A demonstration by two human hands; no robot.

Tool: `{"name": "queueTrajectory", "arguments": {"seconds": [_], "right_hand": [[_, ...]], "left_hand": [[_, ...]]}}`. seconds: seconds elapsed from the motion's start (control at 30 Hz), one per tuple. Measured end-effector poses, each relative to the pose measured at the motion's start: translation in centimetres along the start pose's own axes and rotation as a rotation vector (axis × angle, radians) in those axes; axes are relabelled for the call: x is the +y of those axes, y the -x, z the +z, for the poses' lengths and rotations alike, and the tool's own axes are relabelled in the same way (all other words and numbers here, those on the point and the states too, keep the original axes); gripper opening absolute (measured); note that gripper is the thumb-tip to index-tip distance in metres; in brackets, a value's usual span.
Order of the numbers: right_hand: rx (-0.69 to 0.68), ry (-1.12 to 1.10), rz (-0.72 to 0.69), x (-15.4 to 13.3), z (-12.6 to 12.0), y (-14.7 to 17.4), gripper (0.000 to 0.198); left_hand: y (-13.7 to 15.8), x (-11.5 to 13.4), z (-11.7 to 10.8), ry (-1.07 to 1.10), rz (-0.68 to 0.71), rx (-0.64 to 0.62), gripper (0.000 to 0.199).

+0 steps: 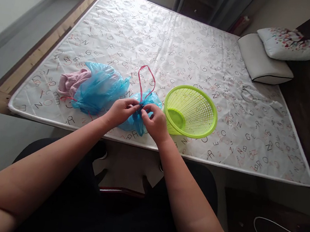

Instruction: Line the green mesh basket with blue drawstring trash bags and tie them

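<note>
My left hand (124, 111) and my right hand (153, 120) meet at the gathered neck of a blue plastic bag (134, 125) near the mattress's front edge. Fingers of both hands are pinched on the bunched plastic. From that spot a red drawstring loop (154, 82) sticks up and away from me. Left of it lies a second, fuller blue plastic bag (101, 88), with a pink cloth (75, 82) at its left end. Beside my right hand a lime-green plastic basket (215, 118) is tipped, its wide mouth facing up and toward me.
The letter-printed mattress (158, 44) lies under everything, with a wooden bed frame rail (53, 38) on the left. At the far right are a beige pillow (265, 62) and a floral cushion (287, 44). A white cable (275, 223) lies low at right.
</note>
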State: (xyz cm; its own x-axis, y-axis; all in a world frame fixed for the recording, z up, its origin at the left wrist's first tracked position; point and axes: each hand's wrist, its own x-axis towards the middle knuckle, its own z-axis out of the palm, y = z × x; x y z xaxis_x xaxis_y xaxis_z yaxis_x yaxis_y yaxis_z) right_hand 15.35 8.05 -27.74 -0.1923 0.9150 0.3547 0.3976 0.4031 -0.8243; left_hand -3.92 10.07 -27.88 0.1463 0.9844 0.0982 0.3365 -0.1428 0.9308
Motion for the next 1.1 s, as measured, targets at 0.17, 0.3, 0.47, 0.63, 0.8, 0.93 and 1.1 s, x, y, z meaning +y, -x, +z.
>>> {"name": "queueTrajectory", "arguments": {"seconds": [0.17,0.3,0.47,0.63,0.8,0.93,1.1], "right_hand": [[0.037,-0.126,0.243,0.2,0.0,-0.3,0.03],[0.032,-0.273,0.319,0.7,-0.1,-0.6,0.033],[0.1,-0.213,0.339,0.9,-0.5,-0.6,0.03],[0.116,-0.025,0.226,1.2,-0.2,-0.4,0.024],[0.031,0.102,0.105,0.8,0.0,-0.3,0.016],[0.289,0.153,-0.023,-0.6,-0.7,0.0,0.009],[0.296,0.128,-0.122,-1.6,-1.4,0.1,0.014]], "left_hand": [[0.2,0.1,0.0,-0.046,0.098,-0.035,0.05],[0.1,0.4,-0.4,-0.142,0.17,-0.047,0.042],[0.2,1.3,-0.5,-0.237,0.195,0.061,0.034],[0.4,1.3,-0.3,-0.208,0.149,0.221,0.028],[0.1,0.4,-0.4,-0.153,0.084,0.277,0.028],[-0.3,0.1,-0.6,-0.105,0.066,0.248,0.031],[-0.3,0.4,-0.6,-0.13,0.123,0.175,0.039]]}}
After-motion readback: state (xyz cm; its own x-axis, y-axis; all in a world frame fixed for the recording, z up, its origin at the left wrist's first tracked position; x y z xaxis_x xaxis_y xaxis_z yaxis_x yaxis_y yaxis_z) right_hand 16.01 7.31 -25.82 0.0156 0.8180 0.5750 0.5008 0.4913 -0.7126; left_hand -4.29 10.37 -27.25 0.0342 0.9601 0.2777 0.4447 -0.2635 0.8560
